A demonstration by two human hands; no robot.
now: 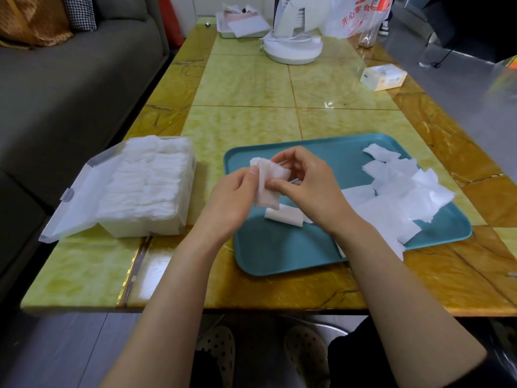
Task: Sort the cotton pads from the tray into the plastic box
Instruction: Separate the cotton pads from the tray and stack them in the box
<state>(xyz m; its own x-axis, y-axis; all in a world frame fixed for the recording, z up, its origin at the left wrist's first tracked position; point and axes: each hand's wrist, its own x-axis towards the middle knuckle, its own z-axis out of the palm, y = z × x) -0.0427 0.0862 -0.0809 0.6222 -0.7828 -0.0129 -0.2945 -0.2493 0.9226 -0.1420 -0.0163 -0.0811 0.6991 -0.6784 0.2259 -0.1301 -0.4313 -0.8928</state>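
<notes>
Stretching away from the viewer, the table (pixel 251 88) has a glossy yellow-green stone-look top, divided by thin lines into large panels and bordered in amber-brown veining, with light glaring off it near the far right. A grey sofa (pixel 70 88) runs along its left side, carrying a golden cushion and a houndstooth one, and grey floor shows on the right. At the far end stand a white fan (pixel 292 37), a white tray of papers (pixel 242 25) and a plastic bag with red print (pixel 355 18); a small white carton (pixel 383 77) lies toward the right edge. On the near part sits a teal tray (pixel 282 253) with loose cotton pads (pixel 405 197) heaped on its right half and a small stack (pixel 284 215) lying near its middle. Above the tray's left part both hands meet — the left hand (pixel 232 197) and the right hand (pixel 310 183) together pinch a few held pads (pixel 268 183) between thumbs and fingertips, clear of the tray. Left of the tray, apart from it, the clear plastic box (pixel 151 219) stands with its lid (pixel 72 203) swung open to the left — rows of white pads nearly fill it. Spotted slippers (pixel 221 351) show below the table edge.
</notes>
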